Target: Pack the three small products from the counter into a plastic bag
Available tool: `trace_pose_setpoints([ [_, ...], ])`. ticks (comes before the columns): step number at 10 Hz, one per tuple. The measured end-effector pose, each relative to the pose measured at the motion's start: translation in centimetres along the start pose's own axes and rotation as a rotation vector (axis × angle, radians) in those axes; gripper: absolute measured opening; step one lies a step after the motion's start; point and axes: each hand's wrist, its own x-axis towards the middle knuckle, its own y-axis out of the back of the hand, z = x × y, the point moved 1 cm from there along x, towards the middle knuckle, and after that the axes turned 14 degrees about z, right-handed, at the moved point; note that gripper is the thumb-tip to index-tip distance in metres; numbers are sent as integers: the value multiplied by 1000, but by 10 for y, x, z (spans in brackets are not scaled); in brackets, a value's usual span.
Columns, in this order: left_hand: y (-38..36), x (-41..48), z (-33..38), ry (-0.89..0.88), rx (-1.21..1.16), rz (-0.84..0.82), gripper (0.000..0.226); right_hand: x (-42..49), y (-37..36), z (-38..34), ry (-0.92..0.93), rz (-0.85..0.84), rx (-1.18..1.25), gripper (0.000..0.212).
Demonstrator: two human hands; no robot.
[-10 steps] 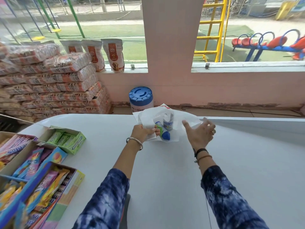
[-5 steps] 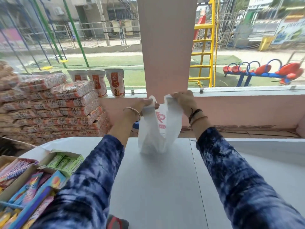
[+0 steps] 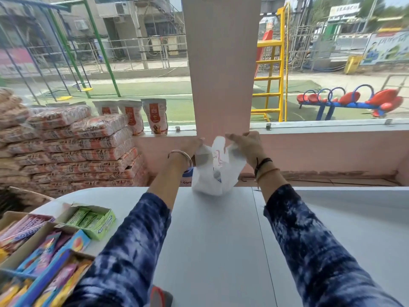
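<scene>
So, hands first, then everything around them:

Left hand (image 3: pixel 192 144): clenched on the left handle of the plastic bag (image 3: pixel 215 173), wrist has a metal bangle (image 3: pixel 180 154) on it.

Right hand (image 3: pixel 245 145): gripping the bag's right handle, fingers curled in tight, dark thread bands (image 3: pixel 262 163) round the wrist.

Plastic bag: thin white one with a pinkish print, pulled upright between the two hands, its bottom sitting on the far edge of the bench (image 3: pixel 221 240), roughly mid-way along.

Products: you can just make out something greyish-blue through the plastic low down in the bag; can't tell how many are in there or what's what.

Sleeves: both arms in blue tie-dye sleeves (image 3: pixel 309 240), stretched out over the bench.

Bench: plain white top with a seam running front to back near the right arm.

Tub: a white container (image 3: pixel 187 176) peeking out just behind the bag and left wrist, mostly hidden.

Left edge of the bench: an open green carton of sachets (image 3: pixel 91 219), and nearer the front-left corner some blue display boxes of sweets (image 3: pixel 44 262).

Beyond the bench: stacked sacks (image 3: pixel 77 147) on the left, three dog food pouches (image 3: pixel 141 115) on the window sill, pink pillar (image 3: pixel 221 63) dead ahead.
</scene>
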Motion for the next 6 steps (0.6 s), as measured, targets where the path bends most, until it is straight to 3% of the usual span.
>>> trace_pose_setpoints([
  [1, -1, -35, -45, 269, 21, -249, 13, -35, 25, 50, -143, -270, -294, 27],
  [2, -2, -59, -94, 375, 299, -410, 6, -73, 46, 97, -173, -504, -762, 33],
  [3, -3, -72, -132, 447, 543, -467, 9, -113, 58, 127, -204, -662, -1011, 21],
  [4, -6, -83, -146, 491, 721, -501, 17, -127, 60, 146, -349, -678, -998, 23],
  [5, -8, -83, -137, 479, 886, -466, 58, -124, 56, 134, -165, -518, -1072, 31],
  [6, -11, -61, -113, 11, 1012, -127, 58, -106, 51, 104, 131, -271, -1037, 37],
])
